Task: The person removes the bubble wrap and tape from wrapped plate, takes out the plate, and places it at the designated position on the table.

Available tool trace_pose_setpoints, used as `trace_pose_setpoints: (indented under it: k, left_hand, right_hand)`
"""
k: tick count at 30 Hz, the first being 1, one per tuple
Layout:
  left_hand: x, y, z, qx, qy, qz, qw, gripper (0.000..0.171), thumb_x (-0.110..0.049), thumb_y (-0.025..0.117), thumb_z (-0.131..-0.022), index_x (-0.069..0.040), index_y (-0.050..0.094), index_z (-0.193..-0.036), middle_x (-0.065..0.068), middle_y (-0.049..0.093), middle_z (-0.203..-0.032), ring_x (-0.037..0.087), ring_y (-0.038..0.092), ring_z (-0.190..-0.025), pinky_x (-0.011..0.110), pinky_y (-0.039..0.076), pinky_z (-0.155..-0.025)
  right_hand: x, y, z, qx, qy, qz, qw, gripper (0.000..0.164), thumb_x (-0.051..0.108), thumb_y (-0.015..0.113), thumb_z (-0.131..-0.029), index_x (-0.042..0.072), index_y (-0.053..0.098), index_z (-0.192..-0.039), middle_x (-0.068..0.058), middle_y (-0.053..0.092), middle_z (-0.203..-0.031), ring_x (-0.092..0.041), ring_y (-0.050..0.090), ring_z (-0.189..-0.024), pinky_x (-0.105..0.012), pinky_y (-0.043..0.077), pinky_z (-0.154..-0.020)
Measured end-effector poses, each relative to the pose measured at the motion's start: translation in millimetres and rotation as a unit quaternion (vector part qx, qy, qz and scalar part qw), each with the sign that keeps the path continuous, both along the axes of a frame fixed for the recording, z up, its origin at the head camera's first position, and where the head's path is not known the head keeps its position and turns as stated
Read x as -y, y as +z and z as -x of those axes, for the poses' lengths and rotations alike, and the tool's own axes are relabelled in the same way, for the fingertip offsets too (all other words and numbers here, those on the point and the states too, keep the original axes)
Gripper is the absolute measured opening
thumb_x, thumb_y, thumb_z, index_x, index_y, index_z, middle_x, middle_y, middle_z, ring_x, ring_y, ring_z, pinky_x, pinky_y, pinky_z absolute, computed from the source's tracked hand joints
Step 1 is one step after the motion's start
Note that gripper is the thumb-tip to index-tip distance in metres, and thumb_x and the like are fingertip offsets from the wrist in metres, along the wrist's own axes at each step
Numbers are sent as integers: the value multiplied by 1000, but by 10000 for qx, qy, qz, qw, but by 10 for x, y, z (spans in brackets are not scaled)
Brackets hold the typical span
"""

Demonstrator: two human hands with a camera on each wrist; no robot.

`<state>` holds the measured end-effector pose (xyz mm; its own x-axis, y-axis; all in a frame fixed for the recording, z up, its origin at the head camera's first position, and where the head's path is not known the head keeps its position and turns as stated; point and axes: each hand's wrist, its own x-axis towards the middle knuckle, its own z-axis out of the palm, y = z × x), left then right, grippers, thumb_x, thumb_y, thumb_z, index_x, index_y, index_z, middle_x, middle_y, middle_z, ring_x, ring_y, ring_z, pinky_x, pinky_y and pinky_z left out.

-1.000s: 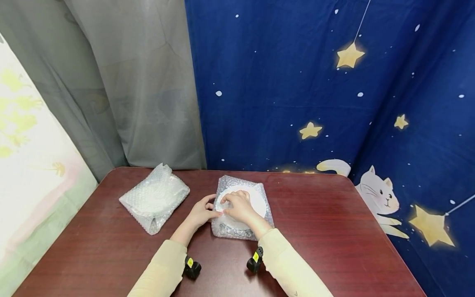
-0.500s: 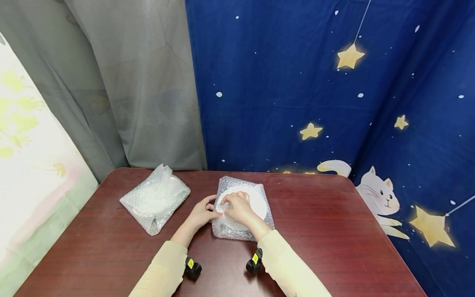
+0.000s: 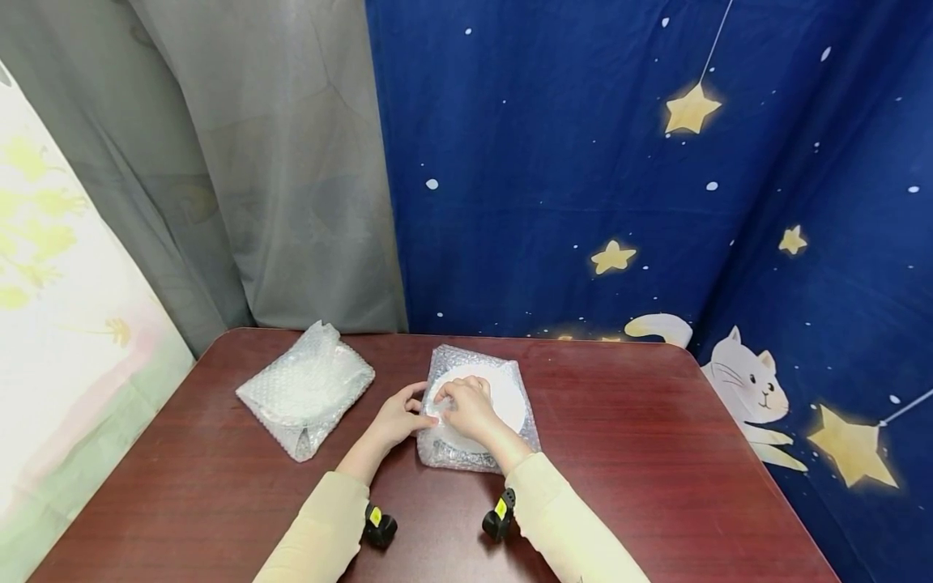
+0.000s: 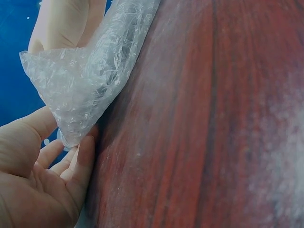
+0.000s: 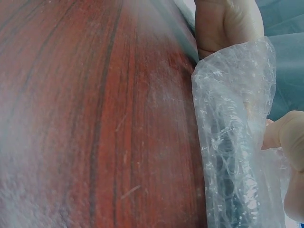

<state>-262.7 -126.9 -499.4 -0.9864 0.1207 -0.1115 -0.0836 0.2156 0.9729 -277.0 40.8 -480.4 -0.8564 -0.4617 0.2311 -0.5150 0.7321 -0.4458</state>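
Note:
In the head view, a flat bubble wrap packet (image 3: 521, 380) lies near the middle of the table, with a round white plate-like thing (image 3: 510, 398) showing through it. My left hand (image 3: 397, 414) holds the packet's left edge. In the left wrist view its thumb and fingers close around a pointed corner of the bubble wrap (image 4: 71, 104). Over the packet, my right hand (image 3: 470, 407) has curled fingers. In the right wrist view its fingertips pinch at the top of the bubble wrap (image 5: 228, 137); what lies between them is mostly hidden.
A second bubble wrap packet (image 3: 306, 389) lies to the left on the dark red table (image 3: 619, 453). Behind the table's far edge hang a grey curtain (image 3: 306, 178) and a blue curtain (image 3: 539, 162) with stars. Wrist cameras (image 3: 381, 528) sit near both sleeves.
Both hands stay in almost the same place on the packet. The head view has shifted very slightly. Neither packet has visibly moved.

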Motion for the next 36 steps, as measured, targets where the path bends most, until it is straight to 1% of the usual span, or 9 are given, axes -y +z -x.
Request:
trace_pose_setpoints:
  k: [6,10,13,15,19,25,30,36]
  left_hand:
    - [-11,4,-14,21,-8,-61,10000,71,5,76,-73,0,47,-138,5,55,-74,14,47,-58,26,43,-50]
    - [-6,17,-20,15,-30,-69,10000,72,5,76,-74,1,46,-138,7,59,-76,13,50,-59,27,45,-52]
    - [5,18,-15,-35,20,-68,10000,71,6,76,-74,1,46,-138,8,61,-77,13,52,-59,27,45,-54]
    - [12,16,-11,-59,66,-44,10000,71,6,76,-74,1,46,-138,8,62,-77,13,52,-59,28,45,-54]
    - [12,12,-6,-61,53,-19,10000,71,5,76,-74,0,46,-138,7,62,-77,13,52,-60,28,45,-54]
    - [-1,25,-23,-61,65,42,10000,71,4,76,-74,0,46,-138,8,64,-80,15,55,-64,29,47,-56]
    - [-12,20,-28,-60,78,81,9999,70,4,76,-75,-1,47,-138,9,64,-80,15,56,-64,28,47,-56]
    - [-19,-20,-18,-135,132,160,9997,69,4,75,-75,-2,47,-138,8,62,-76,14,51,-56,27,44,-53]
  right_hand:
    - [-13,8,-10,37,26,93,9999,22,1,68,-74,14,68,-92,1,60,-84,-19,48,-89,-47,25,-100]
    - [-36,25,-7,113,12,459,9989,22,-3,63,-74,12,67,-89,-1,63,-88,-20,48,-91,-48,25,-100]
    - [-58,46,3,162,-8,731,9972,23,-4,62,-74,11,68,-91,-2,64,-92,-22,48,-94,-48,24,-101]
    - [-71,58,10,189,-12,767,9969,24,-2,63,-75,11,68,-94,-3,64,-93,-22,48,-95,-48,23,-101]
    - [-96,61,11,264,-36,678,9973,26,6,68,-75,12,67,-100,-3,61,-94,-22,47,-98,-47,21,-103]
    - [-130,50,-21,129,-20,540,9985,30,16,76,-75,14,66,-104,-1,59,-96,-24,46,-104,-46,22,-104]
    - [-174,64,-43,-1,-47,595,9982,35,19,79,-73,16,65,-105,-1,55,-94,-24,43,-106,-45,24,-102]
    - [-221,94,-54,-146,-22,664,9977,41,19,80,-72,16,63,-109,-2,53,-97,-24,42,-105,-44,25,-101]
